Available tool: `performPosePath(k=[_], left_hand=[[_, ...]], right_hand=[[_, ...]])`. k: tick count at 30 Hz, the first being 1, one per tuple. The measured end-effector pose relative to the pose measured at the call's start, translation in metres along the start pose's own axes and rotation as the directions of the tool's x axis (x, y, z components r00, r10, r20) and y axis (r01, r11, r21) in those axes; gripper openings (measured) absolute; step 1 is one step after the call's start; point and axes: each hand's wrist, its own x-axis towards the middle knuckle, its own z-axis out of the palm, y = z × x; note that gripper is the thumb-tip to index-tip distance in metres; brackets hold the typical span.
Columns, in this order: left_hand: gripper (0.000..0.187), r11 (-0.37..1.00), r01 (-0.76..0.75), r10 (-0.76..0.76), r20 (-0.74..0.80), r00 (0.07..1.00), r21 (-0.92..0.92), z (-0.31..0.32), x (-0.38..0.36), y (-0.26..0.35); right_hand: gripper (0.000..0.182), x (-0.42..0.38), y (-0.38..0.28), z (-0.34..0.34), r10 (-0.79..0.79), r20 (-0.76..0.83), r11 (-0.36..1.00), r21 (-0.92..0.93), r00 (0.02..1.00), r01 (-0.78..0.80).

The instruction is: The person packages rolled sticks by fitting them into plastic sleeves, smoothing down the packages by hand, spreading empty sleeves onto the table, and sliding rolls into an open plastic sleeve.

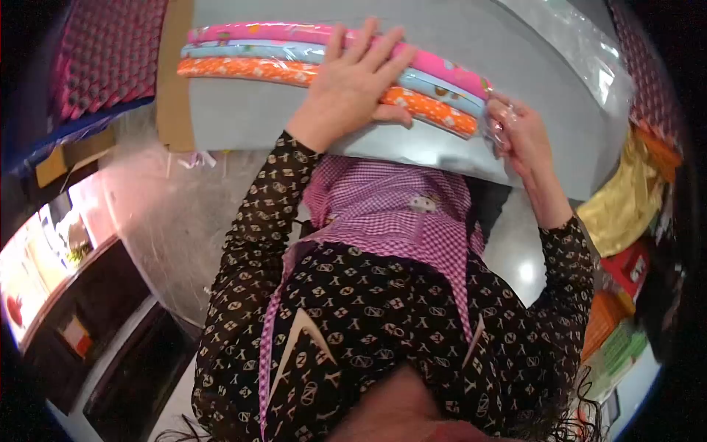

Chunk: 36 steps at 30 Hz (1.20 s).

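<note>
Three long, slim patterned rolls, a pink roll [449,72], a light blue roll [254,50] and an orange roll [243,70], lie side by side in shiny clear plastic on the grey tabletop [250,110]. My left hand [353,85] lies flat across their middle, fingers spread and pointing to the far side. At the rolls' right end, my right hand [519,132] has its fingers closed on the loose end of the clear plastic wrapper [498,136]. Part of each roll is hidden under my left hand.
A clear plastic sheet [582,44] lies at the table's far right. Stacks of pink-patterned rolls [110,55] stand at the far left. Golden wrapping [626,202] and a red packet [630,267] are on the right. A brown cardboard strip [174,81] edges the table's left side.
</note>
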Motion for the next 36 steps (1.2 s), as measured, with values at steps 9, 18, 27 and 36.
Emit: performPosePath(k=[9,18,27,36], left_hand=[[0.090,0.999,0.005,-0.004,-0.026,1.000,0.044,0.002,-0.001,0.000],[0.090,1.000,0.024,-0.024,0.001,1.000,-0.009,-0.001,-0.005,-0.002],[0.089,0.999,0.027,-0.027,-0.022,0.999,-0.032,-0.007,-0.007,0.002],[0.088,0.999,0.029,-0.030,-0.035,0.999,-0.039,-0.008,-0.008,0.002]], right_hand=[[0.026,-0.007,0.010,-0.005,0.031,0.147,0.998,-0.052,0.989,-0.024],[0.014,-0.005,0.004,0.009,0.035,0.167,0.985,-0.172,0.985,-0.006],[0.021,0.006,0.019,0.002,0.004,0.144,0.998,-0.067,0.990,0.005],[0.023,0.003,0.008,0.005,0.084,0.133,0.996,0.011,0.988,-0.086]])
